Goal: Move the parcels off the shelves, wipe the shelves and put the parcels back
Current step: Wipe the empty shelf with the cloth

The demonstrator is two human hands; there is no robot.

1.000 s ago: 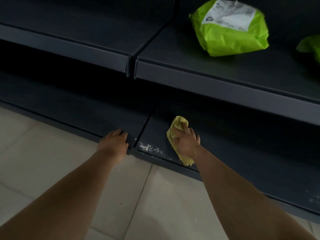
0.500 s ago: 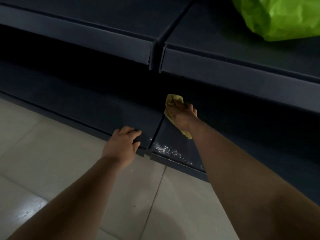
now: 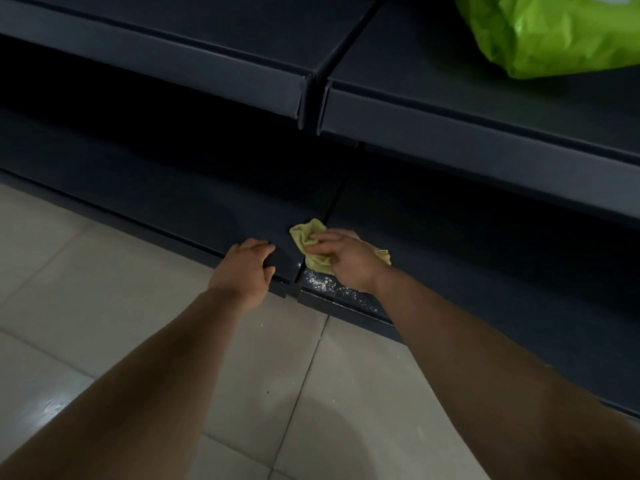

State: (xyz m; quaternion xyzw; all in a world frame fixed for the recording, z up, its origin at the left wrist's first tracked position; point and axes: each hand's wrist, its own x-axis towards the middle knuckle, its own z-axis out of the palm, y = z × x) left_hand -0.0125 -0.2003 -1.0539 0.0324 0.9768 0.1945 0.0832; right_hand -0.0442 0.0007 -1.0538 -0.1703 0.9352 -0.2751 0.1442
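My right hand (image 3: 346,263) holds a crumpled yellow cloth (image 3: 308,242) against the dark bottom shelf (image 3: 194,206), right at the seam between two shelf panels. My left hand (image 3: 244,271) grips the front edge of the left panel, fingers curled over it, close beside the cloth. White specks of dust (image 3: 329,284) lie on the shelf's front edge just below my right hand. A bright green parcel (image 3: 547,32) sits on the upper shelf (image 3: 450,133) at the top right, partly cut off by the frame.
The upper shelf overhangs the bottom one and leaves its back in deep shadow. Pale floor tiles (image 3: 104,306) run along the shelf's front, beneath both my forearms.
My right hand drew the cloth from deeper in the shelf back toward the front edge and leftward onto the seam. My left hand stayed on the edge. The view shifted closer.
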